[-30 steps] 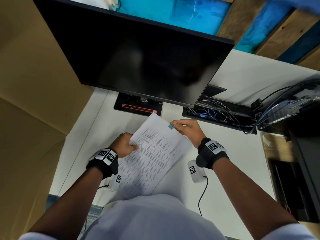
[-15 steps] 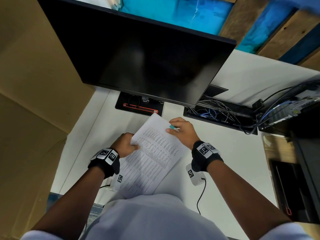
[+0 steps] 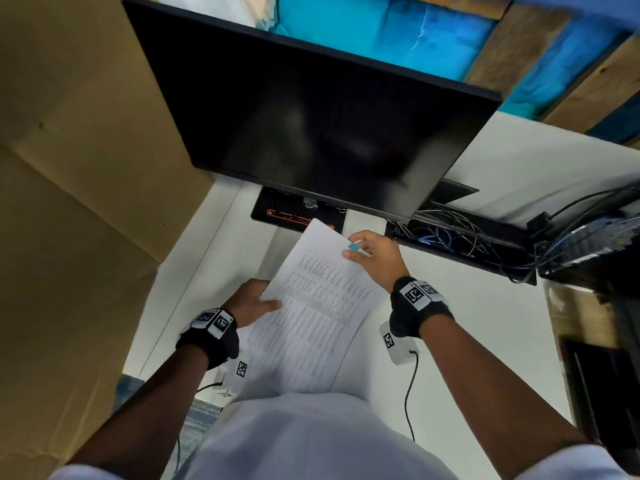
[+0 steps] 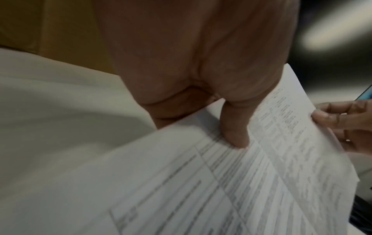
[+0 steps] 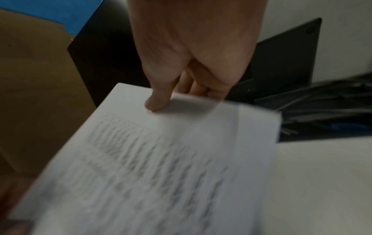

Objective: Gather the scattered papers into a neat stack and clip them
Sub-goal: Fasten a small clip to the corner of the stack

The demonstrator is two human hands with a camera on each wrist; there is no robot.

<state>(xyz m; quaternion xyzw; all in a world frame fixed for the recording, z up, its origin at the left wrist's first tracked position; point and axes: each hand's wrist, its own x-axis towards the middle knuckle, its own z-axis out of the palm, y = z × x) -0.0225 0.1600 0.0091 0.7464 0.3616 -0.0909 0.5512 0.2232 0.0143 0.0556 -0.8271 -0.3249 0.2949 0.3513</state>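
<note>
A stack of printed papers [image 3: 313, 306] is held tilted above the white desk [image 3: 485, 306], in front of my body. My left hand [image 3: 268, 299] grips its left edge, with the thumb [image 4: 235, 127] lying on the top sheet [image 4: 221, 182] and the fingers hidden beneath. My right hand [image 3: 356, 251] pinches the far right edge, thumb [image 5: 159, 101] on top of the papers [image 5: 161, 159] and fingers under. A small teal clip [image 3: 354, 246] sits at that edge between the right fingertips. The right wrist view does not show the clip.
A black monitor [image 3: 311, 116] hangs over the back of the desk, with its base [image 3: 294, 213] just beyond the papers. A tray of tangled cables [image 3: 460, 237] lies at the right rear. Cardboard [image 3: 69, 202] walls the left side. A white cabled device [image 3: 398, 344] rests below my right wrist.
The right hand shifted a little along the stack's far edge and kept the teal clip there. The left thumb now lies flatter, further onto the top sheet. The stack stays in both hands.
</note>
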